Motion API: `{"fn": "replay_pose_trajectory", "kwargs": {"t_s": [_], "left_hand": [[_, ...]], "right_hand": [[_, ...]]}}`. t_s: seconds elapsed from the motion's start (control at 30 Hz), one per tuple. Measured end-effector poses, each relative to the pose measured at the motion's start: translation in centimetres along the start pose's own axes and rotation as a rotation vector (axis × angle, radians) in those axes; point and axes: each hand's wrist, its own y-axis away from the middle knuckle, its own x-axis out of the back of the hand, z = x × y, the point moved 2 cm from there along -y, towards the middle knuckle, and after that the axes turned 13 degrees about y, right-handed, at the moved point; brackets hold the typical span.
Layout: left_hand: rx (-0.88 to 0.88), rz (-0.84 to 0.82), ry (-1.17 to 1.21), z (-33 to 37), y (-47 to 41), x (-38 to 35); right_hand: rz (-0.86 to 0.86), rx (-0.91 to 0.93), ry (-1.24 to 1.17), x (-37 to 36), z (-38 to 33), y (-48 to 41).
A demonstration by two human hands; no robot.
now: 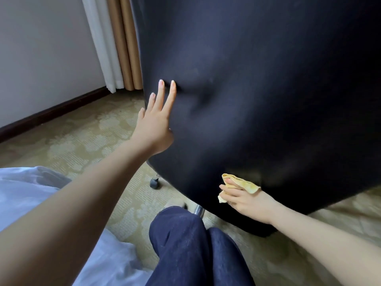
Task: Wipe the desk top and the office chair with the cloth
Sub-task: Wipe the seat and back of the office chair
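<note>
The dark office chair point(257, 89) back fills the view above patterned carpet point(86, 141). The left hand point(156, 122) lies flat, fingers straight, against its left side. Lower right, the right hand point(245, 200) grips the yellow cloth point(246, 183) against the back's bottom edge

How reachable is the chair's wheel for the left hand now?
Probably yes: the left hand rests flat on the chair back, holding nothing, and the wheel sits below it on open carpet.

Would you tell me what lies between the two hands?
Head view: only bare chair back lies between the left hand and the right hand gripping the cloth.
</note>
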Motion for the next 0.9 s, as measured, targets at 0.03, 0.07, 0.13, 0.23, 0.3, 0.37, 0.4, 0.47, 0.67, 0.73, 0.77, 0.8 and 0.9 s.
{"fn": "replay_pose_trajectory", "kwargs": {"t_s": [0.03,0.07,0.13,0.23,0.3,0.37,0.4,0.47,0.67,0.73,0.77,0.8,0.9], "left_hand": [[0.012,-0.004,0.003,0.3,0.2,0.1],[0.025,-0.005,0.002,0.7,0.3,0.1],[0.051,-0.008,-0.006,1.5,0.7,0.2],[0.054,-0.015,-0.039,3.1,1.5,0.4],[0.014,-0.008,-0.066,4.6,2.0,0.8],[-0.034,0.005,-0.091,6.1,2.5,1.4],[-0.058,0.015,-0.104,7.0,2.7,1.9],[-0.111,0.039,-0.128,8.8,3.2,2.9],[-0.229,0.096,-0.167,13.5,4.7,6.0],[-0.256,0.111,-0.183,14.7,5.3,7.1],[-0.264,0.114,-0.189,15.2,5.5,7.6],[-0.274,0.118,-0.196,15.7,5.7,8.1],[-0.297,0.127,-0.204,16.9,6.0,9.5]], "right_hand": [[0.015,-0.012,0.017,0.0,0.6,1.0],[0.031,-0.028,0.035,0.2,1.2,1.8],[0.07,-0.084,0.019,1.0,2.9,3.3],[0.085,-0.15,0.032,2.6,5.6,5.5],[0.083,-0.203,0.063,3.7,7.4,7.1],[0.067,-0.252,0.095,4.7,9.2,8.4],[0.054,-0.278,0.118,5.2,10.1,9.1],[0.047,-0.327,0.169,6.3,12.0,10.5],[0.106,-0.535,0.364,9.9,17.7,13.9],[0.115,-0.611,0.4,11.4,19.4,15.0],[0.133,-0.642,0.415,12.0,20.3,15.4],[0.157,-0.668,0.422,12.9,21.4,15.8],[0.229,-0.761,0.454,15.5,23.7,16.5]]}}
